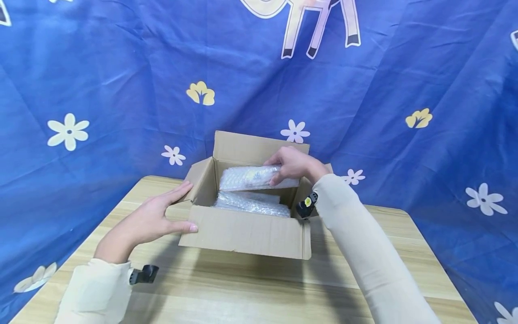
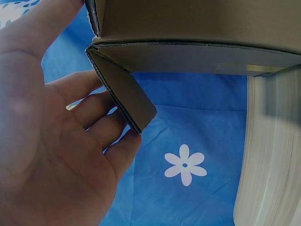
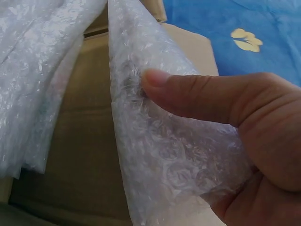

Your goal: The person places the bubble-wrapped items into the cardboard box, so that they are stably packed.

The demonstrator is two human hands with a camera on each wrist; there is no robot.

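A cardboard box (image 1: pixel 243 236) stands with its flaps spread on the table. My right hand (image 1: pixel 295 163) reaches into it and grips a bubble-wrap package (image 1: pixel 243 178) near the far wall, thumb on the near face in the right wrist view. Another bubble-wrap bundle (image 1: pixel 255 204) lies lower in the box, on the near side; it also shows at the left of the right wrist view (image 3: pixel 33 84). My left hand (image 1: pixel 149 220) rests against the box's left corner, thumb on the front flap and fairly straight fingers (image 2: pixel 91 109) behind the left flap (image 2: pixel 124 94). What the wrapping holds cannot be made out.
The wood-grain table (image 1: pixel 226 292) extends around the box. Close behind the box hangs a blue cloth (image 1: pixel 133 90) with flowers and an animal print. The box's back flap (image 1: pixel 259 147) stands up near that cloth.
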